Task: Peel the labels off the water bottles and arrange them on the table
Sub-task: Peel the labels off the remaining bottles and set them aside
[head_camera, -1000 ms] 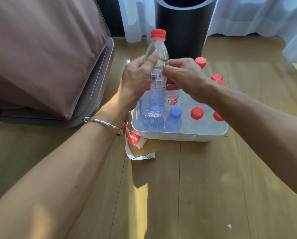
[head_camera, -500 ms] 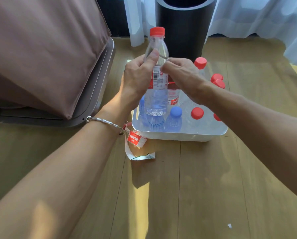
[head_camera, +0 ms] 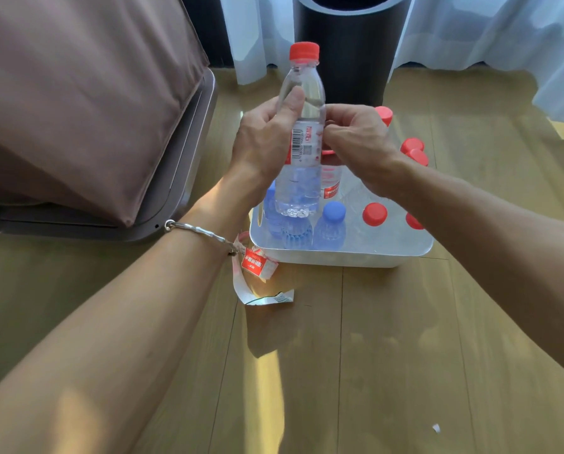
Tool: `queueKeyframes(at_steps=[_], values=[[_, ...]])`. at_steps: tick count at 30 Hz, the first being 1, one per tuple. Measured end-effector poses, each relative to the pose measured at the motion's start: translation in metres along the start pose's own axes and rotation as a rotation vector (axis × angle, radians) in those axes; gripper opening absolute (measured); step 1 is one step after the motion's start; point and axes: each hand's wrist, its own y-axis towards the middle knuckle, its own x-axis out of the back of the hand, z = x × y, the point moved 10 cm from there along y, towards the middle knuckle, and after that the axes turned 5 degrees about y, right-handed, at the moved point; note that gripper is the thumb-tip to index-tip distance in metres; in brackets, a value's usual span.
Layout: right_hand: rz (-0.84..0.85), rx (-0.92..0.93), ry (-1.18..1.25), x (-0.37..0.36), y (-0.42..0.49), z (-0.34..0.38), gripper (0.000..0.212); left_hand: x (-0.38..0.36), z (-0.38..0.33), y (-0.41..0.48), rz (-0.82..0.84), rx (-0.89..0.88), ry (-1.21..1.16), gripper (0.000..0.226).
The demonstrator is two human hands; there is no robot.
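Observation:
A clear water bottle (head_camera: 302, 93) with a red cap is held upright above a white bin (head_camera: 339, 255). My left hand (head_camera: 262, 144) grips its left side, thumb up on the shoulder. My right hand (head_camera: 356, 142) pinches the right edge of its red and white label (head_camera: 303, 144). Several more bottles stand in the bin, some with red caps (head_camera: 375, 214) and one with a blue cap (head_camera: 333, 211). Torn labels (head_camera: 257, 265) lie on the wooden surface by the bin's left corner.
A brown cushioned seat (head_camera: 77, 103) fills the left side. A black cylinder (head_camera: 346, 50) stands behind the bin, with white curtains (head_camera: 490, 31) beyond. A small white scrap (head_camera: 436, 428) lies on the wood at the lower right.
The held bottle has risen slightly and come a little toward me. My right fingers have closed in on the label's edge.

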Motion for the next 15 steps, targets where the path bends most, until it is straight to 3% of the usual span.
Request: queueKeyframes(at_steps=[10,15], values=[[0.142,-0.098,0.284,-0.030,-0.001,-0.007,0.020,0.004,0.008,0.002,-0.016,-0.003,-0.086,0.028],[0.108,-0.113,0.362,-0.032,0.006,-0.008,0.047,0.002,0.007,0.002,-0.047,-0.039,-0.128,0.029]])
